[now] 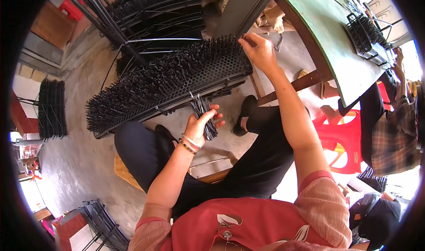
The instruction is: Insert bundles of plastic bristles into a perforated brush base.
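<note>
A long black tray (pixel 195 82) with a perforated, honeycomb-like top lies slanted across in front of my knees. Thin black sticks (pixel 146 76) stand densely in its holes, while a strip along the near right side shows bare holes. My left hand (pixel 199 125) is closed round a bundle of thin black sticks (pixel 204 114), held just below the tray's near edge. At the tray's far right end, my right hand (pixel 259 49) has thumb and fingers pinched together by the standing sticks. Whatever is between those fingertips is too small to make out.
Stacked black racks (pixel 164 25) with metal bars stand beyond the tray. A green-topped table (pixel 327 34) at right bears another filled black tray (pixel 365 36). A red plastic chair (pixel 341 140) and a person in a plaid garment (pixel 394 136) are at right. More black stacks (pixel 52 109) stand left.
</note>
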